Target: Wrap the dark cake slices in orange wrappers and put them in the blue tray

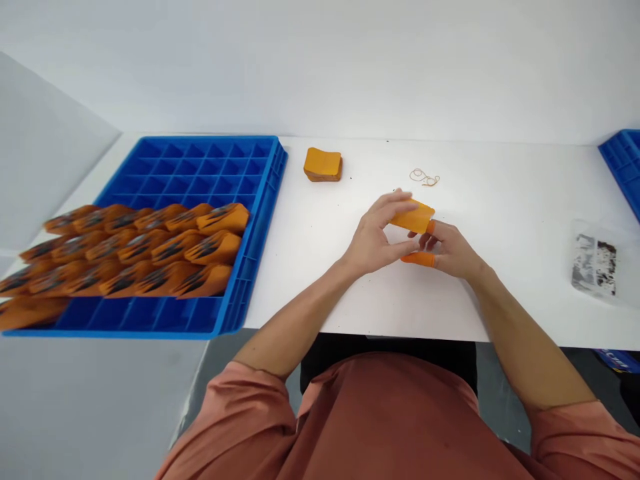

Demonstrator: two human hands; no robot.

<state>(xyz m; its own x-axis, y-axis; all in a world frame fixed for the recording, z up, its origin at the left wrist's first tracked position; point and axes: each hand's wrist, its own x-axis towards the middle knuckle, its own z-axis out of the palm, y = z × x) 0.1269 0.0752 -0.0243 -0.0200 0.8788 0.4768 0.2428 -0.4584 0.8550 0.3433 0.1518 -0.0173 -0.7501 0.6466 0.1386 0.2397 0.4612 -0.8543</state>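
A small flat orange pouch is held above the white table by my left hand, its fingers over the left part of the pouch. My left thumb points right, below the pouch. My right hand is at the pouch's right edge, thumb and index finger apart. Orange finger covers sit on that thumb and index finger, and the covered index fingertip touches the pouch edge. Other fingers of my right hand are curled partly behind the pouch. A stack of similar orange pieces lies farther back, to the left.
On the left, a blue divided crate holds rows of orange pouches with dark contents. Thin tan bands lie behind my hands. A clear box with dark bits stands at right, near another blue crate.
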